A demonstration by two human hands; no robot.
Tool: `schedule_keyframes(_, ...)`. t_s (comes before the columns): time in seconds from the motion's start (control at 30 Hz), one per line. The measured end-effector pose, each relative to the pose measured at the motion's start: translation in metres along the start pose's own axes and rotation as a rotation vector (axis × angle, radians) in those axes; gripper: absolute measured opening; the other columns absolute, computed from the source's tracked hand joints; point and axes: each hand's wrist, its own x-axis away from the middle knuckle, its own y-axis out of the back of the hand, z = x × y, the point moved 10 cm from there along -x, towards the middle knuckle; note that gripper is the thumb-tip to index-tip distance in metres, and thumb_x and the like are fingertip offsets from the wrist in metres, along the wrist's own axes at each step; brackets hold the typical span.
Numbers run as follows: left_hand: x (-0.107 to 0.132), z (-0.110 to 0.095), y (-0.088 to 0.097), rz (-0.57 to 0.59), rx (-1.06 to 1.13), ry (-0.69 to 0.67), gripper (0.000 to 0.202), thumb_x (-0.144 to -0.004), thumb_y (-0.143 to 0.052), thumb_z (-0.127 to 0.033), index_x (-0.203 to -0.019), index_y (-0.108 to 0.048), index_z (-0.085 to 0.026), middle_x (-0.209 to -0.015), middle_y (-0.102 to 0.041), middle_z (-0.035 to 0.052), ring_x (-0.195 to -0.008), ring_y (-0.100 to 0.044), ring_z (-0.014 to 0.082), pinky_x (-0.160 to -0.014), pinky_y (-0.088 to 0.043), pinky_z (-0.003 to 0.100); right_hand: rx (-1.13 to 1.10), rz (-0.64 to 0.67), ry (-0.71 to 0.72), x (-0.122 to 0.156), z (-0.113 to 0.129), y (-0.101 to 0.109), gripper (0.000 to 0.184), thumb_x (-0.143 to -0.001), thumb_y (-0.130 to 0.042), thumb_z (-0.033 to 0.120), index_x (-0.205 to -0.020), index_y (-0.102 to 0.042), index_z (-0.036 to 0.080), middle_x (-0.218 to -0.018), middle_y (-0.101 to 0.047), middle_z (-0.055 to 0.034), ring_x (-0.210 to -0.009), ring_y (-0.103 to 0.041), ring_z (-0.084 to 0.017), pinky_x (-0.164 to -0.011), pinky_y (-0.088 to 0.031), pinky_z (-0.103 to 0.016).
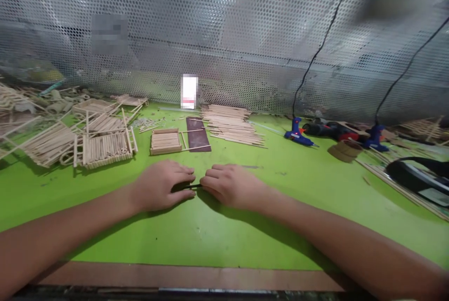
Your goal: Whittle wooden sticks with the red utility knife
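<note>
Both hands meet low over the green table around a thin dark rod [192, 187], whose kind I cannot make out. My right hand [233, 186] is closed, its fingertips pinching the rod's right end. The rod's other end runs between the thumb and curled fingers of my left hand [161, 186], where the palm hides it. Just beyond the hands lies a small frame of wooden sticks [166, 141] with two long sticks reaching right over a dark brown rectangular plate [199, 135]. A pile of loose thin wooden sticks [233, 125] is spread behind my right hand.
Several stick-built pieces [107, 149] are heaped at the left. To the right stand a blue glue gun [298, 132] and another glue gun [377, 139], with hanging cords. Near them are a round wooden piece [344, 150] and a black device [417, 177]. Perforated metal sheeting [224, 34] closes the back.
</note>
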Motion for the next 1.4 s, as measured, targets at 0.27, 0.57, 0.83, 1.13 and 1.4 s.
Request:
schedule_keyframes(0.27,0.002,0.011,-0.005,0.02,0.049,0.117,0.039,-0.101,-0.061,-0.053,-0.123,-0.077,-0.025,-0.129,-0.073,0.0066,-0.117,-0.073,0.0275,-0.107,-0.055,0.049,0.028,0.007,-0.006,-0.001,0.001,-0.004,0.013,-0.103,-0.056,0.022,-0.096,-0.067,0.018,-0.083,-0.067,-0.0023,-0.074,-0.052,-0.017,-0.063,-0.033,-0.031)
schedule_keyframes(0.57,0.006,0.012,-0.005,0.008,0.045,0.121,0.037,-0.102,-0.06,-0.052,-0.123,-0.077,-0.027,-0.13,-0.072,0.0063,-0.119,-0.072,0.0268,-0.11,-0.053,0.048,0.007,-0.001,-0.016,0.002,-0.001,-0.002,0.014,-0.104,-0.056,0.021,-0.095,-0.066,0.018,-0.082,-0.066,-0.0023,-0.072,-0.05,-0.016,-0.063,-0.032,-0.03)
schedule_keyframes(0.83,0.003,0.007,-0.002,0.0,0.014,0.105,0.035,-0.102,-0.061,-0.052,-0.117,-0.078,-0.025,-0.127,-0.075,0.0065,-0.115,-0.074,0.0267,-0.105,-0.054,0.045,-0.008,-0.01,-0.019,0.004,-0.001,0.003,0.017,-0.104,-0.053,0.019,-0.094,-0.066,0.016,-0.081,-0.065,-0.0032,-0.073,-0.051,-0.016,-0.064,-0.032,-0.03)
schedule_keyframes(1.13,0.003,-0.003,0.01,-0.047,-0.055,0.05,0.044,-0.104,-0.056,-0.054,-0.129,-0.073,-0.022,-0.135,-0.07,0.0099,-0.117,-0.072,0.0293,-0.113,-0.045,0.055,-0.027,-0.003,-0.018,0.005,-0.002,0.003,0.016,-0.104,-0.054,0.018,-0.094,-0.066,0.016,-0.082,-0.065,-0.0027,-0.074,-0.053,-0.016,-0.065,-0.035,-0.031)
schedule_keyframes(1.4,0.004,0.006,0.027,-0.216,0.071,-0.009,0.036,-0.109,-0.045,-0.034,-0.111,-0.078,-0.02,-0.098,-0.082,0.0044,-0.083,-0.074,0.0184,-0.081,-0.051,0.038,-0.027,0.009,-0.049,0.004,-0.005,-0.001,0.014,-0.104,-0.056,0.019,-0.095,-0.068,0.016,-0.083,-0.066,-0.0023,-0.073,-0.053,-0.016,-0.064,-0.034,-0.03)
